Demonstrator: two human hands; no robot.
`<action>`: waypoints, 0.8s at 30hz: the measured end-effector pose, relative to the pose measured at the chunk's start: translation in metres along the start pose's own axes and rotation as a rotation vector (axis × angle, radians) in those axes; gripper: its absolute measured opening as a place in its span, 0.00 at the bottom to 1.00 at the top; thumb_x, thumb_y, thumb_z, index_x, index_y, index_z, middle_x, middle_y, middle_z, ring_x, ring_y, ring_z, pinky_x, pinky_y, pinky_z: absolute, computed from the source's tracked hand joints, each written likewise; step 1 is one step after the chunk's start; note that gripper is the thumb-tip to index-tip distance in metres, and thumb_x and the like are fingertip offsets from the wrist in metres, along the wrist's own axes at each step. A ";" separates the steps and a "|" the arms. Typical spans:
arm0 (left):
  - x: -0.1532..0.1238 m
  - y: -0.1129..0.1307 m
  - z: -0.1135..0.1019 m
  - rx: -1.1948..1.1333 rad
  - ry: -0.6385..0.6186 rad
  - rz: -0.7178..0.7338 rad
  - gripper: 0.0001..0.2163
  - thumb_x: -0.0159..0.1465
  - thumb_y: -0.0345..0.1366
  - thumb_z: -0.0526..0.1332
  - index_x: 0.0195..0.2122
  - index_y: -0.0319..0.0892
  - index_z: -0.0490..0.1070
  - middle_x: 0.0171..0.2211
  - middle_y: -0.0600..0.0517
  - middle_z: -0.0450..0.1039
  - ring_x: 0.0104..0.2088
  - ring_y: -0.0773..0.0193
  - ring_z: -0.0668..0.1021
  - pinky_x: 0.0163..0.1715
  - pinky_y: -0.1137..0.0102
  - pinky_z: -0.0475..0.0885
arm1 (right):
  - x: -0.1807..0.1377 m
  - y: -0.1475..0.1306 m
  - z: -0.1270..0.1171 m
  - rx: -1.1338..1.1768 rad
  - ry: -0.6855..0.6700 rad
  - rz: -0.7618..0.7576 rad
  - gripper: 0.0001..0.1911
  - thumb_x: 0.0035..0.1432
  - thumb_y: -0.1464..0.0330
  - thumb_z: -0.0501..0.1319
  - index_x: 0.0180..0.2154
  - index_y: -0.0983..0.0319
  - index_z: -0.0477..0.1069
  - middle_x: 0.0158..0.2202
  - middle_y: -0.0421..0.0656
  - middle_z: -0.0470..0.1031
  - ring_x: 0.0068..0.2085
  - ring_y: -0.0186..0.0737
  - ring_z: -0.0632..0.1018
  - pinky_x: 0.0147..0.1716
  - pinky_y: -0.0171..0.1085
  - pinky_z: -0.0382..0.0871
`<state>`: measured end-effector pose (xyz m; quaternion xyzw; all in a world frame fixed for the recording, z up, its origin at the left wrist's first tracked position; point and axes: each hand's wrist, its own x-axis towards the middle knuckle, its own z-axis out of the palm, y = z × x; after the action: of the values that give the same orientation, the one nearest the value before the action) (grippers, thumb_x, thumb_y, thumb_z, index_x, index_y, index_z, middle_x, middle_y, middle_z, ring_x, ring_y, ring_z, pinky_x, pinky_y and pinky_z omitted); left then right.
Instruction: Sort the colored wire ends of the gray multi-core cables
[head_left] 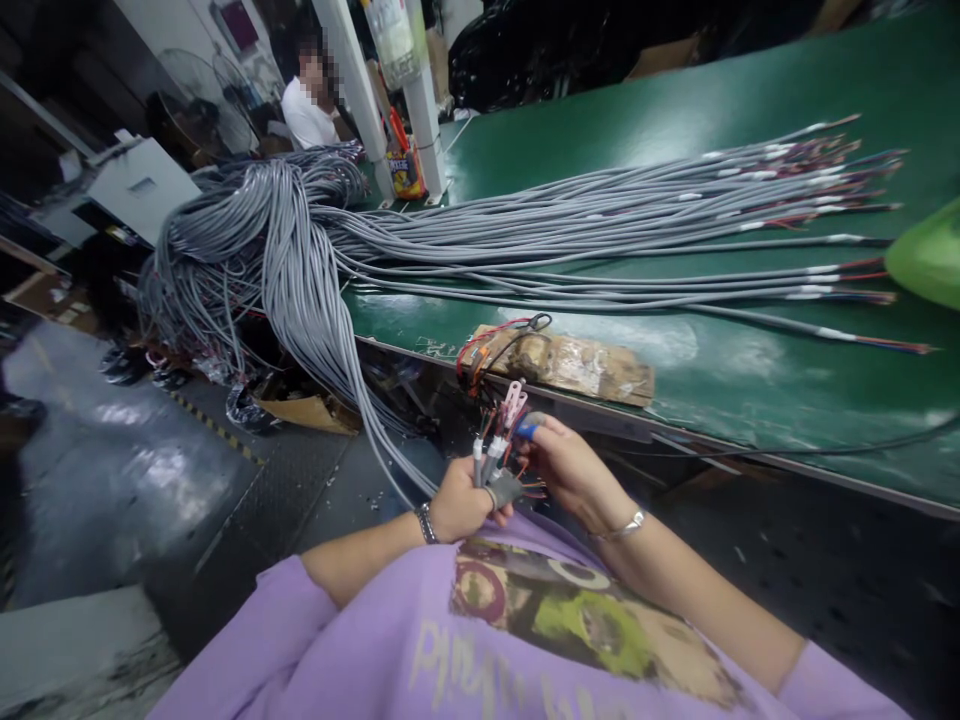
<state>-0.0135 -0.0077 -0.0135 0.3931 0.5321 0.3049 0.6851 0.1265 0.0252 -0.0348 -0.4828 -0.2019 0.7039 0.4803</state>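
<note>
Close to my body, my left hand (459, 502) is closed around several grey cables (493, 462). White bands wrap the cables near their stripped ends, where thin coloured wires fan out. A grey cover (505, 489) sits on my left thumb. My right hand (568, 462) is at the wire ends, fingers pinched together on the wires there. Something blue (529, 428) shows at its fingertips; whether it is a finger cover or a tool I cannot tell. A pink piece with holes (514, 398) sticks up among the wires between my hands.
On the green table (765, 400) lies a long bundle of grey cables (540, 225), hanging over the left edge. A worn wooden block (592, 368) with thin wires sits at the front edge. A green object (930, 255) is at right. A person (309, 100) is farther back.
</note>
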 end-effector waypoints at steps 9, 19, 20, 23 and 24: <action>0.002 0.000 -0.002 -0.105 0.168 0.068 0.21 0.40 0.51 0.72 0.18 0.39 0.67 0.13 0.54 0.67 0.12 0.72 0.67 0.13 0.76 0.63 | -0.008 -0.007 -0.009 -0.015 -0.299 0.120 0.23 0.33 0.53 0.75 0.26 0.62 0.73 0.24 0.40 0.74 0.24 0.32 0.70 0.25 0.33 0.63; -0.002 0.002 -0.002 -0.121 0.148 0.111 0.22 0.41 0.53 0.72 0.17 0.39 0.66 0.13 0.53 0.68 0.12 0.71 0.67 0.13 0.75 0.63 | -0.003 0.001 -0.005 -0.095 -0.148 -0.015 0.20 0.36 0.57 0.74 0.23 0.61 0.69 0.19 0.34 0.68 0.23 0.30 0.66 0.26 0.33 0.62; -0.003 0.003 -0.002 -0.125 0.141 0.122 0.23 0.42 0.53 0.71 0.16 0.39 0.66 0.13 0.53 0.68 0.12 0.71 0.67 0.13 0.75 0.63 | 0.000 0.001 -0.007 -0.045 -0.101 -0.033 0.19 0.36 0.56 0.74 0.23 0.60 0.69 0.19 0.34 0.68 0.23 0.30 0.66 0.25 0.32 0.61; -0.003 0.006 -0.002 -0.153 0.134 0.131 0.23 0.42 0.55 0.71 0.17 0.39 0.67 0.13 0.53 0.67 0.12 0.71 0.68 0.13 0.74 0.63 | 0.007 -0.005 -0.008 0.050 -0.121 -0.005 0.22 0.37 0.51 0.72 0.25 0.59 0.69 0.22 0.37 0.70 0.24 0.32 0.68 0.25 0.34 0.64; -0.002 0.008 -0.002 -0.167 0.140 0.126 0.23 0.41 0.54 0.71 0.18 0.39 0.67 0.13 0.53 0.67 0.12 0.71 0.68 0.13 0.74 0.63 | 0.008 -0.008 -0.007 0.049 -0.182 0.018 0.23 0.38 0.49 0.71 0.25 0.59 0.70 0.24 0.39 0.71 0.25 0.34 0.69 0.26 0.35 0.65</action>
<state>-0.0159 -0.0053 -0.0059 0.3451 0.5257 0.4175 0.6559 0.1356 0.0346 -0.0362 -0.4070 -0.2229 0.7538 0.4652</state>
